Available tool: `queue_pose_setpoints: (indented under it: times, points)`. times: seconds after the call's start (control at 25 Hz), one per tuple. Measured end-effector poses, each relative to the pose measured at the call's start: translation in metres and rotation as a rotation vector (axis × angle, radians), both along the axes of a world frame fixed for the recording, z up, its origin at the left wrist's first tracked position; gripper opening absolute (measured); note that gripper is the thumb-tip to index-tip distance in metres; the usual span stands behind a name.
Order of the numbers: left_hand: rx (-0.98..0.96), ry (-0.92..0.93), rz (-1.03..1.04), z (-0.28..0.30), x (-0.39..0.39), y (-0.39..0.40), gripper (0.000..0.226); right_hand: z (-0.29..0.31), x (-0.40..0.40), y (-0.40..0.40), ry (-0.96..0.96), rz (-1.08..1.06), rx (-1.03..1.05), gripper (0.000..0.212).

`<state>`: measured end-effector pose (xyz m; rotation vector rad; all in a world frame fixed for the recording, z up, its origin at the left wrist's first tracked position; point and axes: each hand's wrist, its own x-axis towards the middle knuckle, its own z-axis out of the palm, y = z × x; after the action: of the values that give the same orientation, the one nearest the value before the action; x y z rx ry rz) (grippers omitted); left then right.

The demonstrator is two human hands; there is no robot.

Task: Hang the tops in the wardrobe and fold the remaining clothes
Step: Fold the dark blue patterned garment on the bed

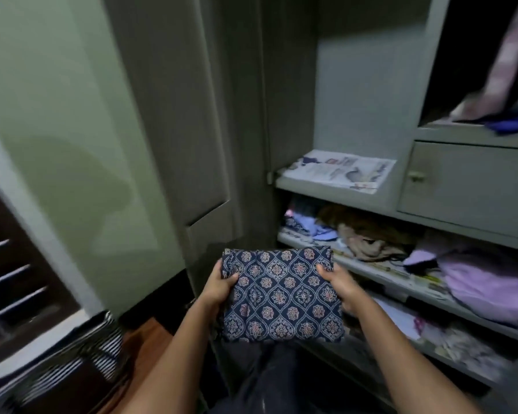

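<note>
A folded patterned cloth (281, 294) held before an open wardrobe (371, 85).
Left hand (219, 286) at 9 o'clock and right hand (340, 283) at 3 o'clock grip its edges, thumbs on top; shelves (356, 265) of clothes lie at 2 o'clock.

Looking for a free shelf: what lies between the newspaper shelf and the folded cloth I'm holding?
Head view: one shelf of crumpled clothes, between newspaper and cloth.

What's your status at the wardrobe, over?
Both hands, left and right, grip folded cloth. Cloth held before shelves. Nothing between.
</note>
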<state>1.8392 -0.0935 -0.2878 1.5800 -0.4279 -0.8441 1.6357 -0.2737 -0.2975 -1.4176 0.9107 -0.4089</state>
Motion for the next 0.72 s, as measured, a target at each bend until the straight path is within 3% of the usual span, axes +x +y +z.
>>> queue_pose_setpoints:
  times: [0.16, 0.28, 0.44, 0.56, 0.72]
  points:
    - [0.016, -0.305, -0.115, 0.007, 0.023, -0.106, 0.047, 0.003, 0.006, -0.06, 0.018, -0.322, -0.299, 0.025]
    - [0.039, -0.632, -0.104, 0.026, 0.036, -0.19, 0.044, 0.02, 0.018, -0.121, 0.257, -0.487, -0.57, 0.037]
    - [0.112, -1.03, -0.02, 0.067, 0.064, -0.29, 0.039, 0.06, 0.053, -0.204, 0.368, -0.631, -0.712, 0.043]
    - [0.102, -1.166, -0.011, 0.091, 0.089, -0.349, 0.037, 0.086, 0.081, -0.253, 0.378, -0.654, -0.715, 0.046]
    - [0.067, -1.186, -0.041, 0.101, 0.121, -0.43, 0.035, 0.103, 0.107, -0.325, 0.419, -0.737, -0.672, 0.045]
